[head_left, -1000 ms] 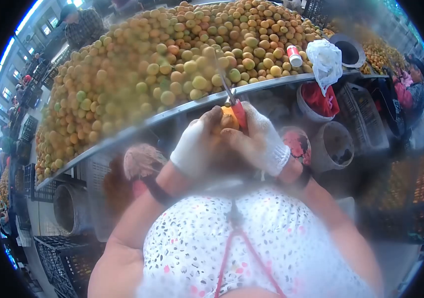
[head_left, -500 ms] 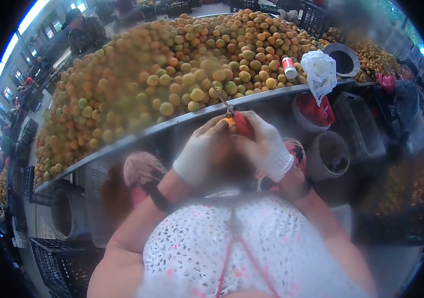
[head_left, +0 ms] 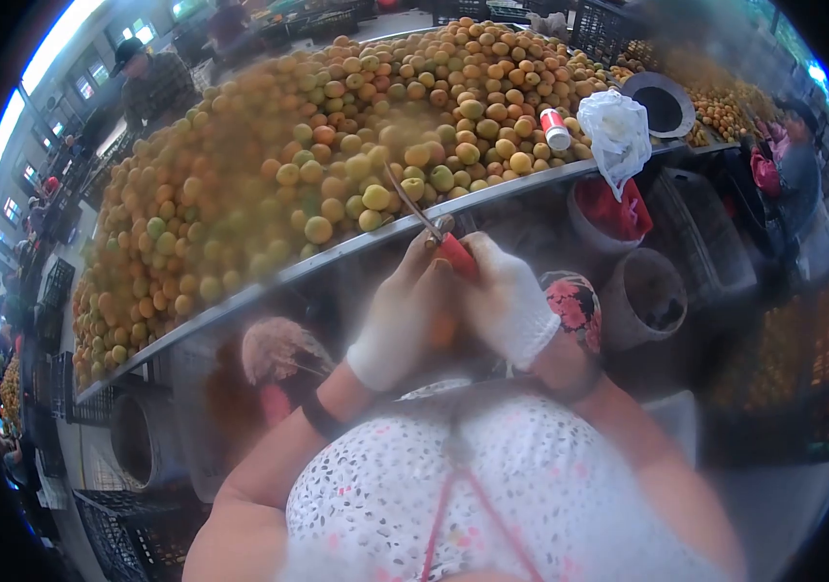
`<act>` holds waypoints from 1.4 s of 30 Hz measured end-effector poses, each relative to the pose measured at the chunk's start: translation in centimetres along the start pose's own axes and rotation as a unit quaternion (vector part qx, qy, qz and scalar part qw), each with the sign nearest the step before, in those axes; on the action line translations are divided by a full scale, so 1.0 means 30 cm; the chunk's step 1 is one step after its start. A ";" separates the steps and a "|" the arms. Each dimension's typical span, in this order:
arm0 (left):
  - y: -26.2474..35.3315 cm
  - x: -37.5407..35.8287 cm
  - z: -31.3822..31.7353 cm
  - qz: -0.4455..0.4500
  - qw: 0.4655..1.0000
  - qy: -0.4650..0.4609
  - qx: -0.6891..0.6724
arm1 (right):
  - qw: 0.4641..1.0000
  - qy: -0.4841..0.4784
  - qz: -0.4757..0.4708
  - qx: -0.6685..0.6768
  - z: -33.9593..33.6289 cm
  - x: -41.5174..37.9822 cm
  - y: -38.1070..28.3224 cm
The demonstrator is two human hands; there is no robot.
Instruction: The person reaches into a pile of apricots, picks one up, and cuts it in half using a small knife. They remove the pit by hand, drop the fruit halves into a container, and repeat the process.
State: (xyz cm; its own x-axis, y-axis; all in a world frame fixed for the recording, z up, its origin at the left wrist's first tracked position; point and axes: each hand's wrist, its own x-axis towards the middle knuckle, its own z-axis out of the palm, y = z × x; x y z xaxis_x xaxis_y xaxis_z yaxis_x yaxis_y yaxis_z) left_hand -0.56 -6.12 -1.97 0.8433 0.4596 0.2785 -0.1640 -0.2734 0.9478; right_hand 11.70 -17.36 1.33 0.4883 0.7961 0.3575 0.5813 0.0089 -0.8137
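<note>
A red-handled tool (head_left: pixel 460 258) with a long, thin, curved metal end is gripped in my gloved right hand (head_left: pixel 506 296), its tip pointing up and left over the fruit. My left hand (head_left: pixel 397 310), in a white glove with soiled fingertips, is closed, its fingers right at the base of the tool's metal part. What the left fingers hold, I cannot tell. Just beyond both hands runs the metal edge (head_left: pixel 283 269) of a table heaped with orange and green-tinged apricots (head_left: pixel 375 197). A blurred orange patch (head_left: pixel 441 330) shows between my wrists.
A red-and-white bottle (head_left: pixel 555 129), a white plastic bag (head_left: pixel 614 131) and a dark ring-rimmed bowl (head_left: pixel 660 105) sit at the table's right. Below stand a bucket with red lining (head_left: pixel 613 209) and another bucket (head_left: pixel 649 291). A person (head_left: pixel 150 82) stands across the table at left.
The orange fruit piece seen between my fingers is gone from there, and an orange patch now shows lower down. My hands and the red tool have shifted slightly, exposing more of its handle.
</note>
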 end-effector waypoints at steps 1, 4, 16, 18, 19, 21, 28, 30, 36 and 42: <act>-0.024 0.007 -0.001 0.081 0.987 0.013 0.137 | 1.000 -0.011 -0.008 0.004 0.004 0.001 0.012; -0.017 0.018 0.010 0.004 0.995 0.019 0.101 | 1.000 -0.004 -0.005 0.018 0.013 0.002 0.020; 0.057 0.045 -0.026 -0.104 0.993 0.044 0.037 | 0.999 0.029 -0.035 -0.030 0.078 0.046 0.057; 0.021 0.044 -0.052 -0.127 0.988 0.067 -0.062 | 0.996 0.012 0.043 0.072 0.077 0.068 0.049; 0.006 0.033 -0.084 -0.122 0.983 0.070 -0.121 | 0.977 0.001 0.125 0.170 0.070 0.070 0.048; 0.025 0.022 -0.120 -0.150 0.943 0.093 -0.283 | 0.974 -0.002 0.155 0.165 0.047 0.089 0.066; 0.055 -0.017 -0.187 -0.179 0.909 0.158 -0.341 | 0.998 -0.003 -0.016 -0.062 0.074 0.077 0.055; 0.057 -0.026 -0.186 -0.174 0.917 0.147 -0.327 | 0.999 0.021 -0.024 0.007 0.082 0.071 -0.018; 0.101 -0.054 -0.150 -0.191 0.936 0.123 -0.268 | 0.983 -0.049 -0.179 -0.012 0.093 0.061 -0.063; 0.149 -0.101 -0.234 -0.172 0.979 0.094 0.054 | 0.978 -0.063 0.065 0.188 0.047 0.056 -0.060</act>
State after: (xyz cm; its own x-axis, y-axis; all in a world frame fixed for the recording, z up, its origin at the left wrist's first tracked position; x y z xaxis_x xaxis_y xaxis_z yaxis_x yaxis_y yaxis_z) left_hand -7.43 -2.80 2.51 0.7283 0.6850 -0.0204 0.1760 -0.1583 0.9716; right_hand 10.55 -15.18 2.74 0.4445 0.8734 0.1991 0.2266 0.1054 -0.9683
